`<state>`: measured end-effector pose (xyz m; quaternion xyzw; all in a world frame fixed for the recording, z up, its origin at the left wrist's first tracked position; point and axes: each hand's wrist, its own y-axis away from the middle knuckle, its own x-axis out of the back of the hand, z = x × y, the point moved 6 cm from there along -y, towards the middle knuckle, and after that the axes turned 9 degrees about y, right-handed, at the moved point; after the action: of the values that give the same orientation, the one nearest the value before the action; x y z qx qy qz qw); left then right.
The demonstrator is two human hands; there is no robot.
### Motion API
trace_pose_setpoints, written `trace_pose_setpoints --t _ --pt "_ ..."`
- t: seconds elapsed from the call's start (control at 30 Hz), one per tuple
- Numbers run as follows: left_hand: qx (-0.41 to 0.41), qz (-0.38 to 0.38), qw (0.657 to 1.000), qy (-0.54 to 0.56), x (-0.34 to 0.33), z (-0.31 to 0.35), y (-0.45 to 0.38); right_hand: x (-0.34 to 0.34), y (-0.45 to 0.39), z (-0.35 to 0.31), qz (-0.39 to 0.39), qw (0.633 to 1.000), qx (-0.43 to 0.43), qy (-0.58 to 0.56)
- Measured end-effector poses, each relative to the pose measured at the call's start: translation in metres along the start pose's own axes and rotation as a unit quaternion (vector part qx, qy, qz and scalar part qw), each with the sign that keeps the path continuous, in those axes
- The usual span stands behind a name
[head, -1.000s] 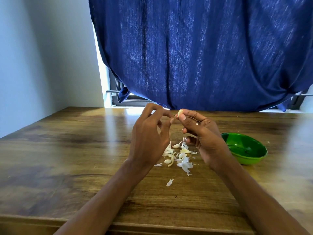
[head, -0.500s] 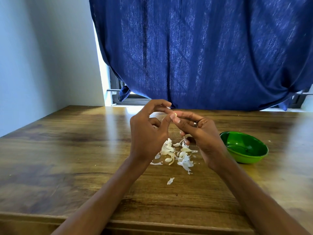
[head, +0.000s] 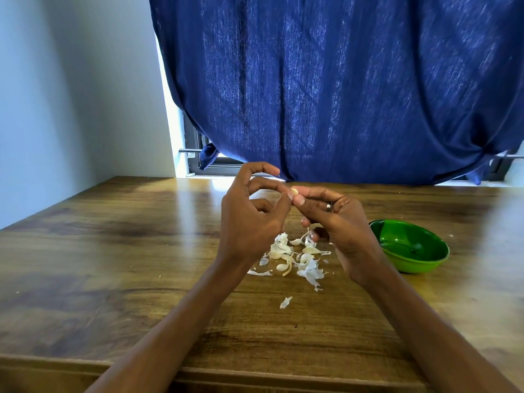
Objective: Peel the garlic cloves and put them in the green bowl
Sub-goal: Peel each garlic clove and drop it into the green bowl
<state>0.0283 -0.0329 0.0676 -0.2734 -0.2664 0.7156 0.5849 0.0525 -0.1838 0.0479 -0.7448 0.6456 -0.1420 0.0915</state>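
Vs 0.5 s ago: the clove tip was nearly hidden btwn the fingertips; now the garlic clove (head: 294,191) shows pale and bare at frame centre, pinched by the right hand (head: 337,222) thumb and forefinger. Left hand (head: 249,219) thumb and a finger meet at the clove, apparently pinching at skin; cannot tell if a strip is actually caught. Likely means peeling of this 1 is nearly done. A thin strand hangs under the right hand. Peel scraps and a few cloves (head: 295,256) lie on the table (head: 113,265), lower centre. Green bowl (head: 409,246), right of centre, looks w/o cloves: task early.
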Motion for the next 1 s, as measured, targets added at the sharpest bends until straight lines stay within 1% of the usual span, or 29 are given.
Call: trace_pose_setpoints --t 0.17,0.23,0.4,0.67,0.77,1.0 --pt "0.078 -0.016 0.994 0.08 0.0 -0.007 -0.002 -0.002 -0.001 -0.001 -0.007 1.0 0.005 0.005" --pt "0.088 -0.026 0.991 0.094 -0.001 -0.009 -0.002 -0.003 0.0 -0.002 -0.01 1.0 0.01 0.008" --pt "0.094 -0.028 0.989 0.108 0.0 -0.011 -0.002 -0.002 0.001 -0.007 0.006 0.997 0.049 0.058" --pt "0.076 -0.033 0.99 0.115 -0.001 -0.01 -0.003 -0.001 0.0 -0.01 0.026 0.991 0.101 0.081" --pt "0.074 -0.031 0.99 0.118 -0.001 -0.01 -0.003 0.0 -0.002 -0.008 0.03 0.991 0.098 0.082" --pt "0.046 -0.052 0.994 0.089 -0.003 -0.01 -0.004 -0.002 -0.002 -0.002 0.002 0.997 0.055 0.059"
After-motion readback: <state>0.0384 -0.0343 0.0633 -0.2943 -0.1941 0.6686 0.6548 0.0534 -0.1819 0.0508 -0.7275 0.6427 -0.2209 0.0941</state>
